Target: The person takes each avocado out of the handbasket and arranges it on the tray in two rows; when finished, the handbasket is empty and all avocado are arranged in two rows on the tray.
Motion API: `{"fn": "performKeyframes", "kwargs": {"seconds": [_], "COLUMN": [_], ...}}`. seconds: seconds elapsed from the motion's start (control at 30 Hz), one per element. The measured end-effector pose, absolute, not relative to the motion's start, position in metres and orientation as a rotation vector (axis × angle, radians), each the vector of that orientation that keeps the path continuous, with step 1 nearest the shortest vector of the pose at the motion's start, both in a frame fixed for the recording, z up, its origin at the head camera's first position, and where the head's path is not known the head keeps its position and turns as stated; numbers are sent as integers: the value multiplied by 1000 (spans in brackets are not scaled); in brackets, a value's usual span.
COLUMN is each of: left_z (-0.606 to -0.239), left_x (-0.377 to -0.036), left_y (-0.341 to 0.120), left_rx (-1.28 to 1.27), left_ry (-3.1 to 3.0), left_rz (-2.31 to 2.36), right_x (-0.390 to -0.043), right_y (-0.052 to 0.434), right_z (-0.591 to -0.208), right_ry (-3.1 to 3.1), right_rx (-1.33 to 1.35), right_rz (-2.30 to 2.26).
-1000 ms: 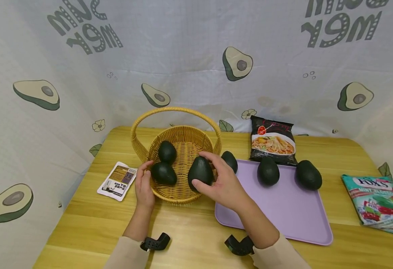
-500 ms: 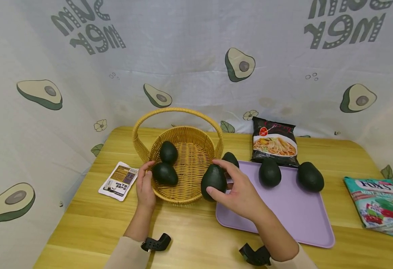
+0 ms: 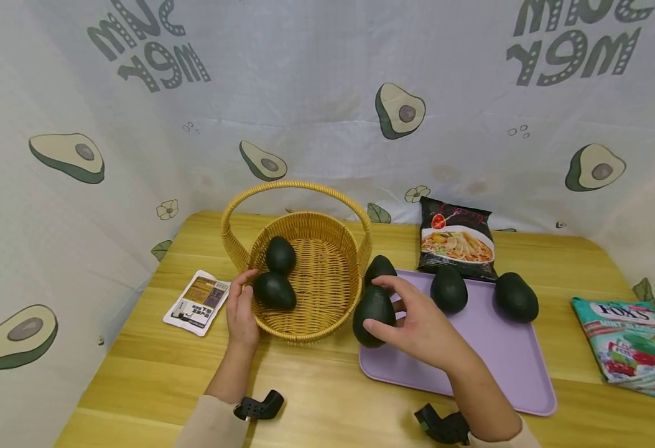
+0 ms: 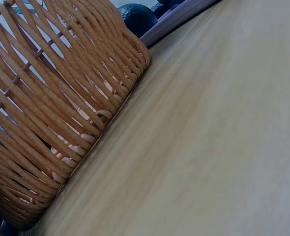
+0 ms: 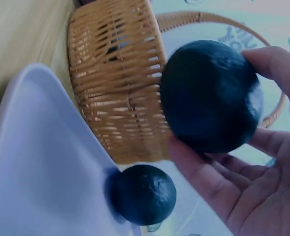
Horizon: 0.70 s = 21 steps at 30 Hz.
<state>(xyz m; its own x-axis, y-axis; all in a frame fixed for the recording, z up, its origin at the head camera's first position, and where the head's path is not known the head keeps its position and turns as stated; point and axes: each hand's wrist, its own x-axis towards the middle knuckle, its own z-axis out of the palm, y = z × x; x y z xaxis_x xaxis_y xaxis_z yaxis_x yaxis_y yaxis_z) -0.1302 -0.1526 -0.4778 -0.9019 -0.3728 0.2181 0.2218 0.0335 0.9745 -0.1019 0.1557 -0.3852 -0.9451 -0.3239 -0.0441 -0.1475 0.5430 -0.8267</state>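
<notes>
head view: right hand [image 3: 425, 326] grasps a dark green avocado [image 3: 373, 308], fingers and thumb curled round it, held over the left edge of the flat lilac plastic tray [image 3: 489, 367], just outside the round woven wicker basket [image 3: 305, 277]. right wrist view confirms the grip; basket wall [image 5: 118, 83] just behind the fruit.

left hand [image 3: 241, 311] rests on the basket's near-left rim, fingers loosely curved against the weave, thumb at the rim.

progress, as judged: two avocados lie in the basket, at its left side [image 3: 274, 290] and [image 3: 280, 254]. three sit on the tray: one at its far-left corner [image 3: 379, 267], two along the far edge [image 3: 448, 289], [image 3: 514, 297]. the held one counts with neither place yet.

rest: wooden tabletop [image 3: 316, 379]; small white sachet [image 3: 196, 301] near the left edge; black noodle packet [image 3: 457, 238] at the back edge; teal candy bag [image 3: 629, 339] by the right edge.
</notes>
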Motion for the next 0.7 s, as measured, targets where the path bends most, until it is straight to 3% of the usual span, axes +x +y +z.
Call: {"fn": "performKeyframes", "kwargs": {"seconds": [0.37, 0.7], "left_z": [-477, -478], "left_x": [-129, -130], "left_y": [-154, -154], "left_rx": [150, 140], "left_ry": [-1913, -1907], "left_rz": [-1923, -1926], "right_x": [-110, -113], "right_y": [166, 164], "right_z": [-401, -410], "right_ry": [2572, 2570], "right_rx": [-608, -522], "right_rz": [-1103, -1003]}}
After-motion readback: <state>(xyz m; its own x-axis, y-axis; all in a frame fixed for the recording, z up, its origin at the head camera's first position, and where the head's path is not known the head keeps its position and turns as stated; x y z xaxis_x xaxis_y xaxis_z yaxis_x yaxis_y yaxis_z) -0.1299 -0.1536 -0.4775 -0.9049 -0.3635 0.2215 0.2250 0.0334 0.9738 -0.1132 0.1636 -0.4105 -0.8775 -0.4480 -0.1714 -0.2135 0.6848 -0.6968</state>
